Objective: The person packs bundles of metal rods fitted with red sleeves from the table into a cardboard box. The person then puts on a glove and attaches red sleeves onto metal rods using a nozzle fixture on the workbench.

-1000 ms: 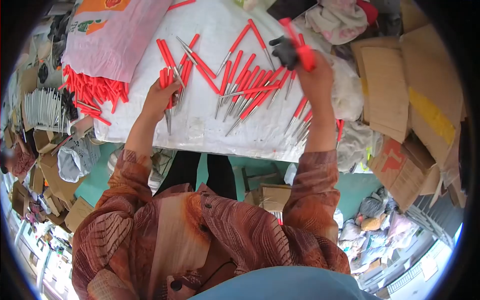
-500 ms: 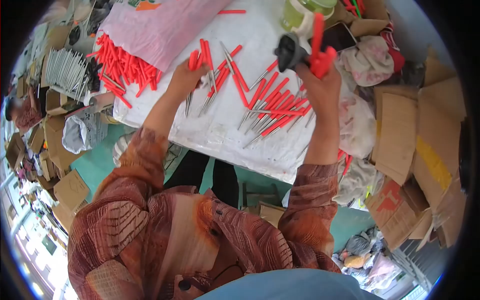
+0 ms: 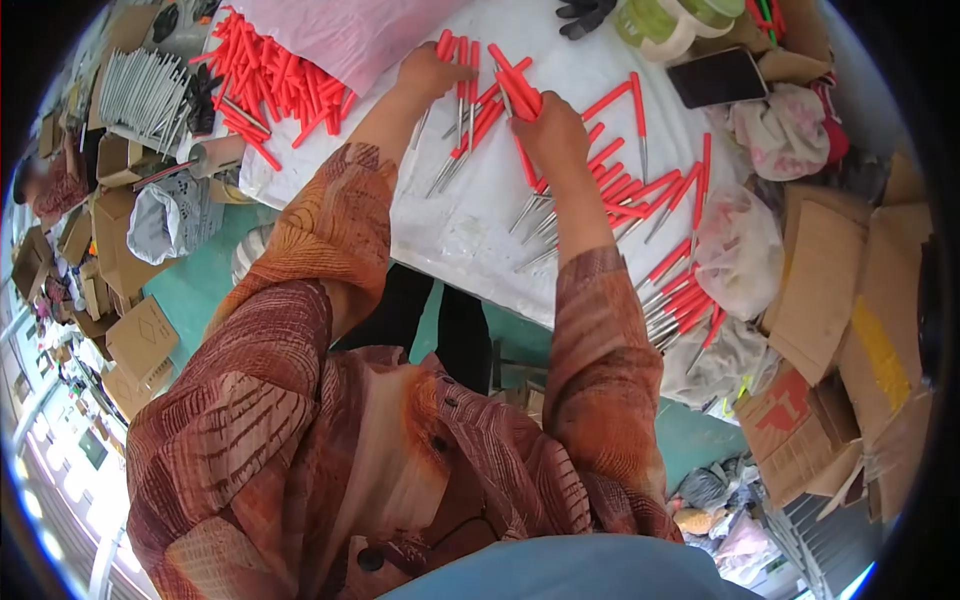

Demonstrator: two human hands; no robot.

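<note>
Near 12 o'clock, the left hand has its fingers curled around one or more red-handled rods; the hand hides much of that grip, so the number is hard to tell. Toward 1 o'clock, the right hand clasps a small bundle, its red ends pointing up toward 12 o'clock. The hands are near each other but apart, with loose rods lying between them on the white-covered tabletop. More rods lie crossed in a scattered group from 1 to 2 o'clock, and another cluster sits at 3 o'clock by the tabletop's edge. At 10 to 11 o'clock, a heap of red sleeves lies against a pink bag. A black glove and a green container stand out toward 1 o'clock, with a dark-screened phone between 1 and 2. A clear plastic bag slumps between 2 and 3, and cardboard boxes lean at 3 o'clock.
</note>
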